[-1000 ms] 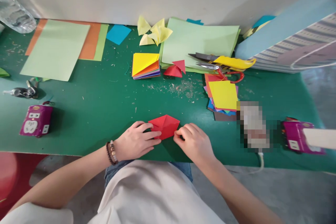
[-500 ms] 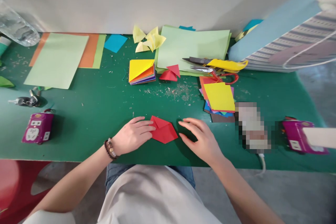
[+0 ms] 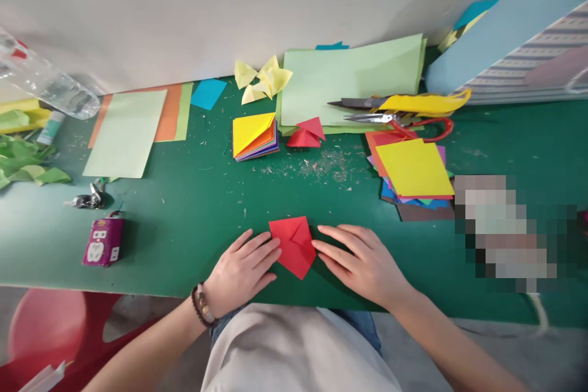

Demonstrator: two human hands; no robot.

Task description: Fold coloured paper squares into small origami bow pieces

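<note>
Lying between the two hands, close to the near edge of the green surface (image 3: 193,214), is a folded red origami paper (image 3: 296,248). It is right of the left hand (image 3: 241,272) and left of the right hand (image 3: 362,263). Its longer axis runs roughly toward the person's body, one corner pointing that way and slightly right, with a straight edge at the far end. The left fingertips overlap its left edge; the right fingertips come up to its right edge, apparently just touching. Neither hand is clearly nearer. Both are relaxed, fingers extended, neither clenched nor pinching the paper.

Counted beyond them: one smaller folded red piece (image 3: 307,133); one bundle of folded coloured papers (image 3: 254,135), yellow uppermost; one pile of coloured squares (image 3: 416,168), also yellow on top, its sheets too overlapped to count; one blue square (image 3: 209,94); and what look like three pale yellow folded pieces (image 3: 274,78). Two cutting tools lie together, red-handled scissors (image 3: 390,120) and a yellow-handled, dark-bladed tool (image 3: 413,104). Toward the left are one plastic bottle (image 3: 59,89), one glue stick (image 3: 51,127), one set of keys (image 3: 92,199) and one purple socket block (image 3: 103,242).
</note>
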